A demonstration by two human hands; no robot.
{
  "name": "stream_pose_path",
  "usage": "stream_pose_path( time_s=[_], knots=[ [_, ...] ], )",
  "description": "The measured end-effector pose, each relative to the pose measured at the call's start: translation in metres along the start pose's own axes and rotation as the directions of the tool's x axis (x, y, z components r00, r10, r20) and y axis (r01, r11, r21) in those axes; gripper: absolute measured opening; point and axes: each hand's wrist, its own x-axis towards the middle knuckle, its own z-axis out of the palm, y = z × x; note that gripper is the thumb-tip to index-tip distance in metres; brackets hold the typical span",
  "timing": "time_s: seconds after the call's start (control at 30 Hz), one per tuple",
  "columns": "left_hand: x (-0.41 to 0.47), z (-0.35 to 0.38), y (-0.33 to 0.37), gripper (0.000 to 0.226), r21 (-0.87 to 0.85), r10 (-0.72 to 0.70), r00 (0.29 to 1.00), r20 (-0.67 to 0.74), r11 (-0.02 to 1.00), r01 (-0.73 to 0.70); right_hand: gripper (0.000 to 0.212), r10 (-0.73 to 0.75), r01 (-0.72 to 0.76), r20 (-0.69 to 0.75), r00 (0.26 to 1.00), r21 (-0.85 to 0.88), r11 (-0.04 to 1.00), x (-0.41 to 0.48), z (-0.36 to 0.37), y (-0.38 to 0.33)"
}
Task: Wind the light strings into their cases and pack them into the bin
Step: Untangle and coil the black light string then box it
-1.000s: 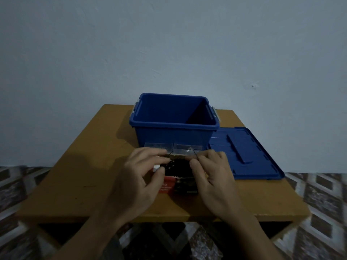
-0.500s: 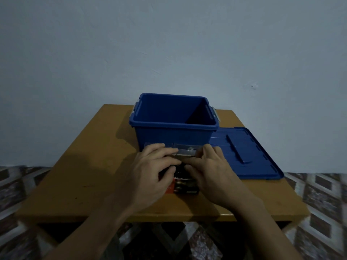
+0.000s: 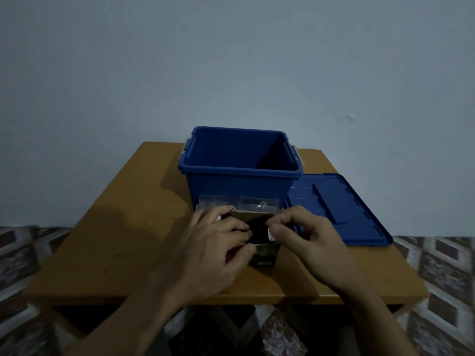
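Between left hand (image 3: 218,244) and right hand (image 3: 307,235) sits the case (image 3: 266,254) — both grips pinching it.

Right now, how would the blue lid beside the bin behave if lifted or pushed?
The blue lid looks thin and broad, so probably light and slightly flexible. Lying flat on the table, it should slide rather than roll or tip.

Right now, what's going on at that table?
A person works with both hands at a small dark box on the table, just in front of the open blue bin. The left hand grips its left side; the right hand pinches its top flap. Two clear cases sit between box and bin. The lid lies flat to the bin's right.
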Motion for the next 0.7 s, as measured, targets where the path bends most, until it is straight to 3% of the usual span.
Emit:
stream_pose_path(
  time_s=[0.07,0.13,0.2,0.33,0.47,0.6,0.7],
  knots=[
    [-0.001,0.001,0.000,0.050,-0.023,-0.001,1.000,0.005,1.000,0.001,0.009,-0.005,0.011,0.073,0.997,-0.088,0.996,-0.005,0.002,0.003],
    [-0.004,0.002,0.001,0.047,-0.040,0.013,1.000,-0.020,0.999,-0.014,0.007,-0.069,0.067,0.000,0.998,-0.264,0.962,-0.006,0.008,0.009],
    [-0.006,0.004,0.001,0.042,-0.035,0.026,0.998,-0.051,0.999,-0.028,0.009,-0.103,0.075,-0.078,0.992,-0.308,0.948,-0.006,0.013,0.011],
    [-0.008,0.004,0.000,0.036,-0.057,0.067,0.995,-0.078,0.996,-0.072,0.016,-0.016,-0.022,-0.135,0.991,-0.277,0.960,0.000,0.022,0.011],
    [-0.012,-0.001,0.002,0.036,-0.095,0.083,0.989,-0.124,0.991,-0.095,0.003,0.077,-0.122,-0.256,0.964,-0.166,0.979,0.008,0.032,0.008],
    [-0.011,-0.006,0.000,0.037,-0.248,-0.012,0.990,-0.140,0.968,-0.023,0.021,0.230,-0.245,-0.292,0.928,-0.018,0.969,0.013,0.034,0.011],
    [-0.014,-0.005,-0.004,0.034,-0.312,-0.055,0.964,-0.261,0.950,-0.030,0.020,0.287,-0.264,-0.249,0.925,0.122,0.957,0.013,0.032,0.011]
  ],
)
